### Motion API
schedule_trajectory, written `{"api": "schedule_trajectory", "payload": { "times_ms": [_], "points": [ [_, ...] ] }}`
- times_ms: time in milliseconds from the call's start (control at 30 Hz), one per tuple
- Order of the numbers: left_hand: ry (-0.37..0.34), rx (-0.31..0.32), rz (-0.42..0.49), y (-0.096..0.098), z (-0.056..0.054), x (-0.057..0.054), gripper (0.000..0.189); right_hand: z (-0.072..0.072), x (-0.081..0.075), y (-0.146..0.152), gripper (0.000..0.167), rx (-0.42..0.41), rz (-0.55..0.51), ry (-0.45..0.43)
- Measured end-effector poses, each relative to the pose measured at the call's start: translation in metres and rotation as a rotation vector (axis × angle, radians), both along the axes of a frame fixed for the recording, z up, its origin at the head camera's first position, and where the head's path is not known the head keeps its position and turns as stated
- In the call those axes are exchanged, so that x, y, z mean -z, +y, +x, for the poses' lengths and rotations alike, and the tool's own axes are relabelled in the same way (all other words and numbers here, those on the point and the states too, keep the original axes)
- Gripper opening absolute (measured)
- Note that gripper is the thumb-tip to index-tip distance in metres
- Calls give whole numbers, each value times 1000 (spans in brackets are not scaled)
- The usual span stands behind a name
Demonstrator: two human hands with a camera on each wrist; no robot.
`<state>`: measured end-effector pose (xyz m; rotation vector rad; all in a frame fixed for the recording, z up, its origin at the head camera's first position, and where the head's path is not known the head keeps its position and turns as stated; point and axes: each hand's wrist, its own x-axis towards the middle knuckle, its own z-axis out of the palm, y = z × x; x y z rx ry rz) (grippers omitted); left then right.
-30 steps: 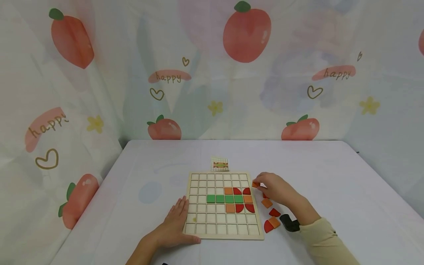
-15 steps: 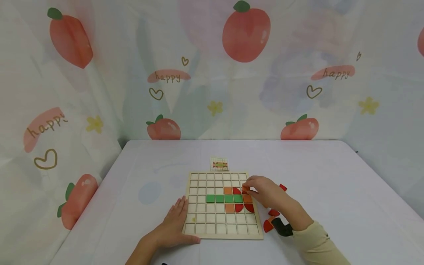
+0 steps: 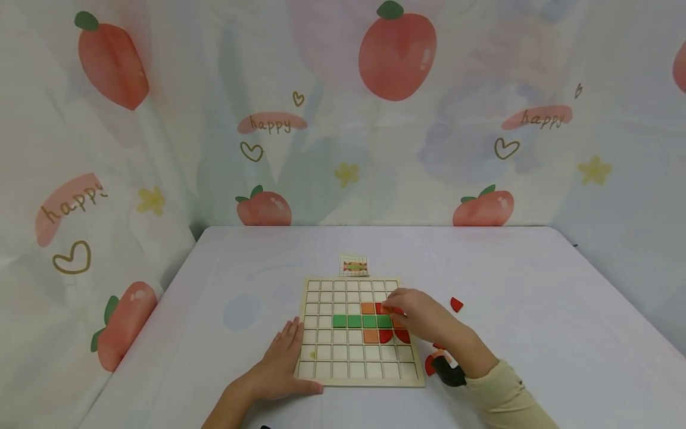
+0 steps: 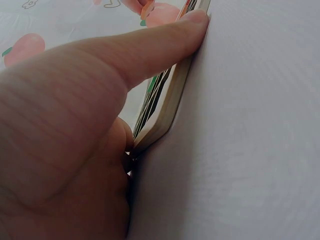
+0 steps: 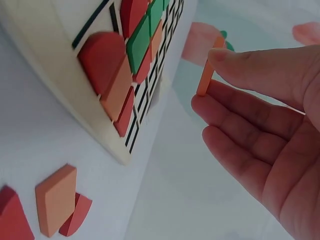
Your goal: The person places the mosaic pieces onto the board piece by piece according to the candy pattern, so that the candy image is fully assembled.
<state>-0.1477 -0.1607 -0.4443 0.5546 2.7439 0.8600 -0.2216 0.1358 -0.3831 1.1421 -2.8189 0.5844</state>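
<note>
A wooden grid board (image 3: 343, 356) lies on the table, with a row of green square tiles (image 3: 354, 322) and several orange squares and red quarter-round tiles at its right side. Flat along the board's left edge rests my left hand (image 3: 276, 368), fingers straight, its thumb (image 4: 165, 45) touching the front edge. Over the board's right part is my right hand (image 3: 429, 317). It pinches an orange square tile (image 5: 206, 80) between thumb and fingertips, above the board's surface in the right wrist view. In the head view this hand mostly hides the tile and some of the cells beneath.
Right of the board lie loose pieces: a red tile (image 3: 456, 304), an orange square (image 5: 57, 200) and other red ones. A small pattern card (image 3: 354, 266) sits just behind the board. A black device (image 3: 449, 373) is at my right wrist. Patterned cloth hangs behind the white table (image 3: 514, 268).
My right hand has carried the orange tile left from beside the board to above its right columns. The left hand stays at the board's edge.
</note>
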Motion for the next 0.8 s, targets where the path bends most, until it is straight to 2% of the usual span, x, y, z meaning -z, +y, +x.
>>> {"api": "schedule_trajectory", "payload": {
  "times_ms": [200, 667, 800],
  "points": [
    [2, 2, -4, 0, 0, 1, 120, 4, -1, -9, 19, -68, 10, 17],
    [-1, 0, -6, -1, 0, 1, 121, 11, 5, -28, 15, -105, 47, -11],
    [-10, -1, -2, 0, -1, 0, 121, 13, 5, -34, 9, -130, 52, -30]
  ]
}}
